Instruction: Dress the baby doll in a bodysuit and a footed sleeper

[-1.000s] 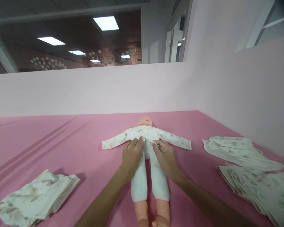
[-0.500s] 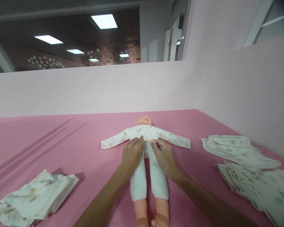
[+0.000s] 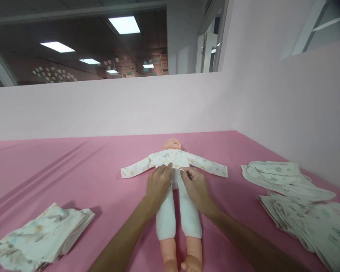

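A doll lies on its back on the pink sheet, its head (image 3: 172, 144) at the far end and its bare feet (image 3: 193, 263) towards me. It wears a white baby shirt (image 3: 209, 165) with small prints, sleeves spread wide; its legs (image 3: 166, 219) are white cloth. At the shirt's front, my left hand (image 3: 158, 185) is closed in a pinch, and a bit of cord curls out beside its palm. Opposite it, my right hand (image 3: 197, 187) pinches a thin white tie string (image 3: 183, 170) between thumb and forefinger. The left fingertips are partly hidden behind the hand.
A folded printed cloth (image 3: 42, 238) lies at the near left on the pink sheet (image 3: 102, 170). To the right are two more pieces of folded white clothing, one farther (image 3: 283, 179) and one nearer (image 3: 308, 223). White walls (image 3: 116, 107) border the back and right side.
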A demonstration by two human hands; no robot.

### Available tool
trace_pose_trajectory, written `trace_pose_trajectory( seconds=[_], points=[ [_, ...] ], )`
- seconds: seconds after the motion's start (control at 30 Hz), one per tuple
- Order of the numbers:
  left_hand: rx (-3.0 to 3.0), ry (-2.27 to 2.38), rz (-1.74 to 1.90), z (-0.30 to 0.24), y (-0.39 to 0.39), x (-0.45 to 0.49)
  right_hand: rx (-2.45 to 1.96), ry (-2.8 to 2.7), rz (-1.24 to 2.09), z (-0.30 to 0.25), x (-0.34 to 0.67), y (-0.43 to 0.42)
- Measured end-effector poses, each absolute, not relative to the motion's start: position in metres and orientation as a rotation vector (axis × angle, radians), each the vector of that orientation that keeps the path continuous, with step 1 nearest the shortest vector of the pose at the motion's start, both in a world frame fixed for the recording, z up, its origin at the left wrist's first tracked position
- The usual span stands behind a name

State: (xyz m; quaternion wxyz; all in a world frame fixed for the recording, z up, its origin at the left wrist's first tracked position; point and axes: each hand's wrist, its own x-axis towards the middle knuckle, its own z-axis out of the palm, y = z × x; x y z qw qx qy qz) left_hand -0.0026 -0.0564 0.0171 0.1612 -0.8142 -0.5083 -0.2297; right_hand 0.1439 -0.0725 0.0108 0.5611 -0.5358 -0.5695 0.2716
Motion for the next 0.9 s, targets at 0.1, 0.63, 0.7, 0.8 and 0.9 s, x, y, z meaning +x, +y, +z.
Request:
trace_pose_trajectory(
  seconds=[0.1,0.63,0.7,0.8,0.9],
  points=[
    [-2.325,-1.419,-0.619,0.017,-0.056,-0.002,-1.266,-1.331,0.650,0.013,0.144,-0.073],
    [-2.302,-1.323,-0.819,0.007,-0.054,0.003,-1.214,-1.285,0.769,0.019,0.134,-0.075],
    [-2.309,-1.334,-0.823,0.006,-0.054,0.003,-1.227,-1.320,0.744,0.016,0.133,-0.078],
    [-2.352,-1.388,-0.888,0.008,-0.055,0.004,-1.221,-1.388,0.694,0.013,0.132,-0.081],
    [-2.438,-1.529,-1.068,0.012,-0.057,0.006,-1.187,-1.471,0.611,0.011,0.130,-0.084]
  ],
)
